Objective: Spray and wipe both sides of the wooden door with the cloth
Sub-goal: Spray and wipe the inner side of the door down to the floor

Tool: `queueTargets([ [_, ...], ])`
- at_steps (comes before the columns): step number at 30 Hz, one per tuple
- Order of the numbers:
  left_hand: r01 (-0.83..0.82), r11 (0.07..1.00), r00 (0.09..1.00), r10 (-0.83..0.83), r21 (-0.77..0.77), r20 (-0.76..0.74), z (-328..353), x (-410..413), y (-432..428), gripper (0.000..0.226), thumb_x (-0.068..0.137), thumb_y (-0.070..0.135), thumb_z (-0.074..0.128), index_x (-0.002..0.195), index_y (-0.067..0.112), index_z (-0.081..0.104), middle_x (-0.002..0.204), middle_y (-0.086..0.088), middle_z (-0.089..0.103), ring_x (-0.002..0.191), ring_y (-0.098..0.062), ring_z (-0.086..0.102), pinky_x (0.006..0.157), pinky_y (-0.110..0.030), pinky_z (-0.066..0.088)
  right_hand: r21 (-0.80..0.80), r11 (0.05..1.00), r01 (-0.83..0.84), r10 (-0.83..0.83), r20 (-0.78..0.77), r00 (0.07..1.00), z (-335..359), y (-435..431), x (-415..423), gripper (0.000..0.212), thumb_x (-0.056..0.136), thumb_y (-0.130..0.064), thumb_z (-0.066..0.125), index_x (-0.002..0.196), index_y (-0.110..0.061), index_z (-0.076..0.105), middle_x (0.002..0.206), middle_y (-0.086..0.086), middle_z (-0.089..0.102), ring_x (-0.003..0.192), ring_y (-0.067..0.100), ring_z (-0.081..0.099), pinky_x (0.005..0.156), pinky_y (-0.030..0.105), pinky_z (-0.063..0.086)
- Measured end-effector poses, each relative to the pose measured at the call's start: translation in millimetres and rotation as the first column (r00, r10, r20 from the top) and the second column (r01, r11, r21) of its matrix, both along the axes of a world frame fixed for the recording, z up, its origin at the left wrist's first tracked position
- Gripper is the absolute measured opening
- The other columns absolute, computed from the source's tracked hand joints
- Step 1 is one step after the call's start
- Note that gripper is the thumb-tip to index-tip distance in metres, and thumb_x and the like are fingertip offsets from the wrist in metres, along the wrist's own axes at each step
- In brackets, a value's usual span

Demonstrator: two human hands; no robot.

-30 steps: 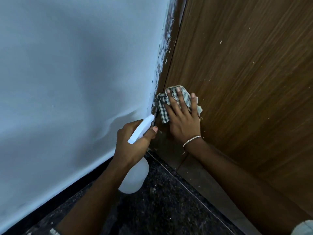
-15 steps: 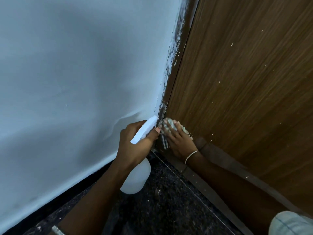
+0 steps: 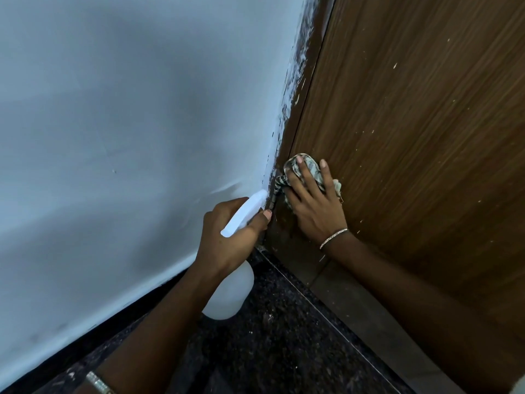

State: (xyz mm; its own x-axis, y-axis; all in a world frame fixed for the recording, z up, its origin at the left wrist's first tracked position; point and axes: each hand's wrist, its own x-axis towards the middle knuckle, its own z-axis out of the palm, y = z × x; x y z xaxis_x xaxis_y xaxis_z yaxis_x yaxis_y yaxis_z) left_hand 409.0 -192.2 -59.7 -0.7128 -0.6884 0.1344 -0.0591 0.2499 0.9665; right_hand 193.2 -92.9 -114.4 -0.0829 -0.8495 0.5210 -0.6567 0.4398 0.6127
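The brown wooden door [image 3: 412, 137], flecked pale, fills the frame's right. At centre the right hand [image 3: 315, 207], fingers spread flat, presses the checked cloth [image 3: 314, 172] against it; the left hand [image 3: 227, 237] grips a white spray bottle [image 3: 230, 294].

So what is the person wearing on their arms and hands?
Both forearms are bare, with no gloves on the left hand or right hand. A thin silvery bangle circles the right wrist; a wider silvery band circles the left.

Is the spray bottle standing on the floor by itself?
No, the left hand grips the spray bottle around its neck, its white body hanging below.
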Motion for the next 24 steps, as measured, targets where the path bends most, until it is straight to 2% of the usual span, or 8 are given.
queueTargets([
  [4,-0.004,1.0,1.0,0.004,0.025,0.014,-5,-2,-4,0.027,0.075,0.045,0.066,0.083,0.02,0.073,0.073,-0.004,0.073,0.067,-0.027,0.068,0.072,-0.052,0.058,0.095,0.994,-0.052,0.056,-0.044,0.997,-25,-4,-11,0.042,0.108,-0.018,0.028,0.13,-0.009,0.062,0.147,0.017,0.054,0.15,0.045,0.029,0.124,0.062,0.014],
  [9,-0.03,0.999,0.999,0.028,0.043,0.031,-9,2,-12,0.023,0.075,0.045,0.067,0.078,0.023,0.072,0.073,-0.003,0.073,0.068,-0.026,0.068,0.073,-0.052,0.058,0.085,0.992,-0.092,0.095,-0.029,0.995,-44,-12,-14,0.034,0.108,-0.015,0.031,0.114,-0.008,0.064,0.137,0.019,0.06,0.142,0.045,0.043,0.123,0.06,0.02],
  [12,-0.037,0.999,0.999,0.037,0.018,0.038,-11,4,-15,0.02,0.084,0.037,0.074,0.079,0.018,0.073,0.073,-0.005,0.073,0.066,-0.028,0.067,0.073,-0.053,0.057,0.116,0.986,-0.123,0.13,-0.049,0.99,-61,-10,-20,0.032,0.106,-0.015,0.037,0.122,-0.005,0.063,0.136,0.02,0.061,0.142,0.046,0.043,0.122,0.061,0.02],
  [14,-0.045,0.999,0.998,0.044,0.01,0.042,-13,4,-17,0.012,0.086,0.03,0.074,0.078,0.022,0.072,0.073,-0.004,0.073,0.066,-0.027,0.068,0.073,-0.053,0.057,0.195,0.972,-0.13,0.151,-0.099,0.984,-79,-7,-26,0.034,0.103,-0.018,0.045,0.127,-0.002,0.064,0.135,0.02,0.061,0.14,0.047,0.045,0.122,0.062,0.018],
  [16,-0.046,0.999,0.998,0.045,0.019,0.047,-15,4,-19,0.011,0.084,0.034,0.074,0.076,0.026,0.071,0.073,-0.001,0.074,0.068,-0.023,0.069,0.073,-0.052,0.058,0.27,0.957,-0.106,0.157,-0.172,0.973,-95,-5,-30,0.039,0.103,-0.023,0.051,0.132,0.0,0.062,0.136,0.02,0.06,0.139,0.047,0.046,0.123,0.064,0.014],
  [19,-0.039,0.998,0.997,0.036,0.039,0.07,-21,5,-22,0.008,0.084,0.036,0.075,0.079,0.029,0.072,0.075,0.003,0.075,0.067,-0.017,0.07,0.073,-0.049,0.059,0.289,0.954,-0.073,0.135,-0.199,0.971,-105,-5,-33,0.04,0.103,-0.025,0.052,0.131,0.001,0.061,0.133,0.019,0.061,0.136,0.046,0.049,0.122,0.064,0.017],
  [22,-0.018,0.999,0.997,0.016,0.031,0.081,-25,7,-23,0.009,0.087,0.031,0.075,0.078,0.029,0.072,0.075,0.003,0.075,0.067,-0.018,0.069,0.073,-0.048,0.059,0.342,0.937,-0.071,0.145,-0.197,0.97,-118,-5,-30,0.043,0.103,-0.024,0.043,0.134,-0.001,0.062,0.134,0.016,0.061,0.135,0.042,0.05,0.121,0.062,0.023],
  [24,-0.002,1.0,0.996,0.0,0.022,0.087,-27,8,-24,0.011,0.086,0.032,0.074,0.078,0.026,0.072,0.074,0.001,0.074,0.067,-0.022,0.069,0.072,-0.048,0.057,0.478,0.877,-0.053,0.161,-0.187,0.969,-132,-6,-27,0.051,0.104,-0.026,0.031,0.141,-0.005,0.058,0.141,0.013,0.058,0.138,0.041,0.047,0.122,0.062,0.024],
])
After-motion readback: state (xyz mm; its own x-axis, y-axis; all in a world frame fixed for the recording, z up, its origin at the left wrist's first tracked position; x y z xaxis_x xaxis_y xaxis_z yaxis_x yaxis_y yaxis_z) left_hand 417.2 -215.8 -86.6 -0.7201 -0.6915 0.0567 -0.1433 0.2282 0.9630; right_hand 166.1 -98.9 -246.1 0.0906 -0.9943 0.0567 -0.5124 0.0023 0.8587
